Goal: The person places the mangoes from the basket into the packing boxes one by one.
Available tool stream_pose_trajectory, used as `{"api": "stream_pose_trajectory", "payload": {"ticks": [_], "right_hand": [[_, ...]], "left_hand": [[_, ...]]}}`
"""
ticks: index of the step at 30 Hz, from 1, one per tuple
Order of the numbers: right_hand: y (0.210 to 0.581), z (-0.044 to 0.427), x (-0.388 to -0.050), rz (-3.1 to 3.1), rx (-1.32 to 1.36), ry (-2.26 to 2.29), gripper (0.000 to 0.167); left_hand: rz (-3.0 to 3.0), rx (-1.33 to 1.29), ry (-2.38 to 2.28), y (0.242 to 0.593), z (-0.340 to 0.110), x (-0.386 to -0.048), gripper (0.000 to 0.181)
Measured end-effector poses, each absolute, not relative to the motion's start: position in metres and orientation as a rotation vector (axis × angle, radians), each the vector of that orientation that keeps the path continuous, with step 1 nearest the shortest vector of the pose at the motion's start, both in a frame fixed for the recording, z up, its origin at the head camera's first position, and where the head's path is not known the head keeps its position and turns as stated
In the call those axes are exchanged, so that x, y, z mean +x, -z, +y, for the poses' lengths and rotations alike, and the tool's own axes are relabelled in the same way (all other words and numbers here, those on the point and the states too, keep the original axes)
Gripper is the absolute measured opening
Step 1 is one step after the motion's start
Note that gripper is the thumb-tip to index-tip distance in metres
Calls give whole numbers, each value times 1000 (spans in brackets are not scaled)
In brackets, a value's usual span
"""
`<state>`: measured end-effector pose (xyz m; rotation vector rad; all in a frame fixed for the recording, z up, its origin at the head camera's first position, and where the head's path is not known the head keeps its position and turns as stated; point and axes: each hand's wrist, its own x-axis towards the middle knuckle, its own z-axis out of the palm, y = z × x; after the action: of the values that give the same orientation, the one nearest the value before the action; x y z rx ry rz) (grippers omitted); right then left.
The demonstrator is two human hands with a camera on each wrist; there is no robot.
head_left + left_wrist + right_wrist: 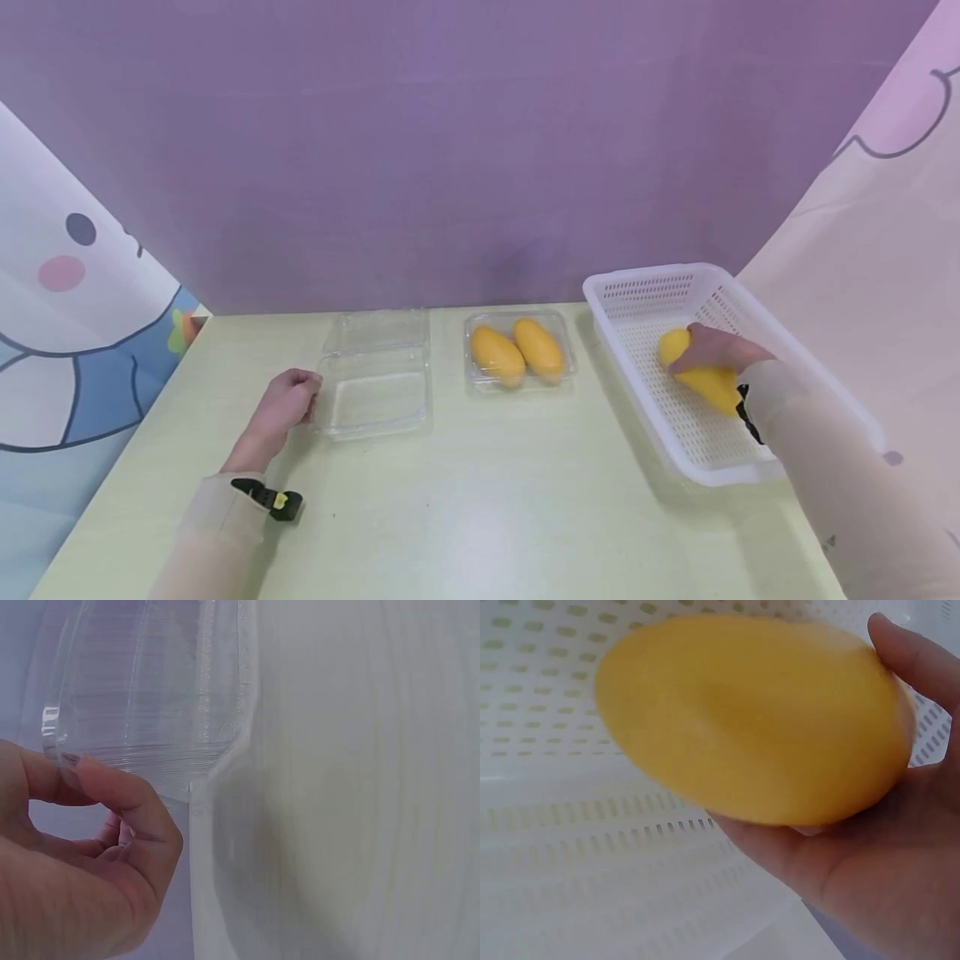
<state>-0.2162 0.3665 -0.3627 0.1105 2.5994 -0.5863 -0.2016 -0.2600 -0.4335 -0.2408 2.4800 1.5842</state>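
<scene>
Mangoes [539, 350], two of them, lie side by side in the middle clear box [501, 316], so that part looks done. To its left, an open box [378, 402] holds nothing and seems left to fill; the left hand [285, 400] pinches its edge. Over in the white basket [712, 477], the right hand [716, 346] grasps a third mango [754, 724], not yet lifted clear; whether another lies beneath, I cannot tell. Packing looks roughly half finished.
</scene>
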Motion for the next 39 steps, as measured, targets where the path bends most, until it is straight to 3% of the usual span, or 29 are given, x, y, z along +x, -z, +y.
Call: {"api": "stream_pose_trajectory", "payload": {"ticks": [4, 10, 19, 39], "right_hand": [[368, 365, -218, 2522, 115, 610, 87], [370, 361, -220, 2527, 120, 640, 67], [363, 351, -218, 2549, 66, 686, 58], [336, 328, -220, 2602, -66, 825, 67]], "left_hand": [[2489, -237, -1585, 435, -259, -202, 34], [2493, -239, -1599, 434, -256, -201, 33], [2463, -248, -1620, 433, -252, -200, 35], [2416, -239, -1650, 435, -243, -192, 38]]}}
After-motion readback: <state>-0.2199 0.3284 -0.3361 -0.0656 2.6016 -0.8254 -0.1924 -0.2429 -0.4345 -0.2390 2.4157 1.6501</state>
